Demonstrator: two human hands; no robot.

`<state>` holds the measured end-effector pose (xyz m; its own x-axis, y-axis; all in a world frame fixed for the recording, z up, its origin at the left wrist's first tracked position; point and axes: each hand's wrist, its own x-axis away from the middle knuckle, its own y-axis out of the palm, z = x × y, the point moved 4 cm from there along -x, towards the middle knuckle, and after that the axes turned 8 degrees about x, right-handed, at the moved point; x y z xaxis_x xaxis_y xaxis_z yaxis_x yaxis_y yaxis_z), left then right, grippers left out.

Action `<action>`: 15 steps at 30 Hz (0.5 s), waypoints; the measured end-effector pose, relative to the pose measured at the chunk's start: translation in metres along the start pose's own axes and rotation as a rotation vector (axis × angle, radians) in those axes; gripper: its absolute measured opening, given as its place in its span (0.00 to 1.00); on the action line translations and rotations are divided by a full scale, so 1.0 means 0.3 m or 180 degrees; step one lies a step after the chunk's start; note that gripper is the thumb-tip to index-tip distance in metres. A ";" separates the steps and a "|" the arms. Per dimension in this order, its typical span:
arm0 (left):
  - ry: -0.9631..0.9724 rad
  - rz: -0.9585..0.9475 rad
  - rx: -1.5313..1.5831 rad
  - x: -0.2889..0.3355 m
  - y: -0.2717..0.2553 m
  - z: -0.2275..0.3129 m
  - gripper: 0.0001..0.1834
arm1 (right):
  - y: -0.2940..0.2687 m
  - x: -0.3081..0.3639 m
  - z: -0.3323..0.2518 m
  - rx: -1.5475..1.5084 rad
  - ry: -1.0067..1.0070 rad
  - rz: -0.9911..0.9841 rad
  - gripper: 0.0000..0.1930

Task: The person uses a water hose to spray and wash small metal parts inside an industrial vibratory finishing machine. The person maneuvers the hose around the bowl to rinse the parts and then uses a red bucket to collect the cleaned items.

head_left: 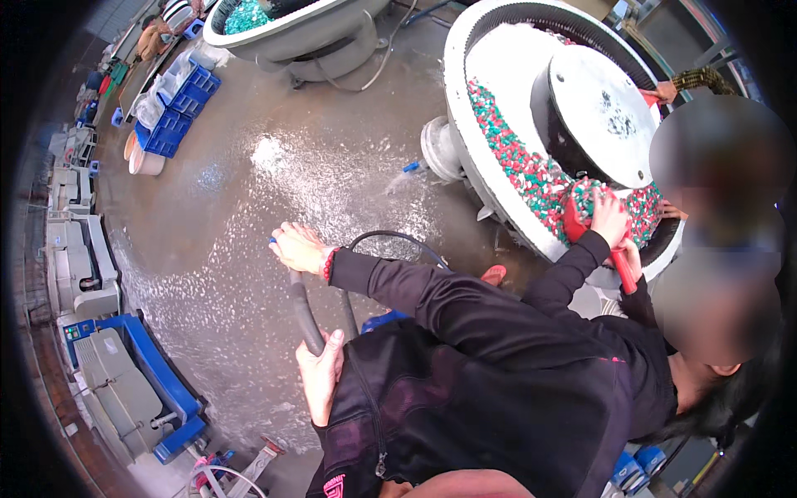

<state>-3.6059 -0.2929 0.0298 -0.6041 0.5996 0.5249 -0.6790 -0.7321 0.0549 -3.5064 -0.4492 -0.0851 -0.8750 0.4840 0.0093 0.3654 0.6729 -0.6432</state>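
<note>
A thick grey hose (304,311) runs between my two hands, in front of my black jacket. My right hand (300,249), with a red bead bracelet at the wrist, is closed over the hose's upper end. A small blue bit shows at its fingers. Lower down, my left hand (322,373) is wrapped round the hose, thumb uppermost. A thinner black hose (398,235) loops beside my right wrist. The wet floor (224,249) is speckled with white spots below my hands.
At right, a round white tub (459,91) holds red, green and white chips (523,170). A co-worker's hands there hold a red scoop (574,217); a second person's hand (662,91) reaches the rim. Another tub (324,37), blue crates (170,129) and grey-blue machines (116,373) stand around.
</note>
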 end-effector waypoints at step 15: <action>-0.0068 -0.1672 -0.0518 -0.142 -0.323 0.134 0.13 | -0.114 -0.075 -0.056 -0.0465 0.0901 0.2300 0.16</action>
<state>-3.4978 -0.2604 0.0362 -0.1590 0.8630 0.4795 -0.9437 -0.2756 0.1830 -3.4939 -0.4736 -0.0506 -0.2981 0.9401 -0.1654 0.8677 0.1947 -0.4573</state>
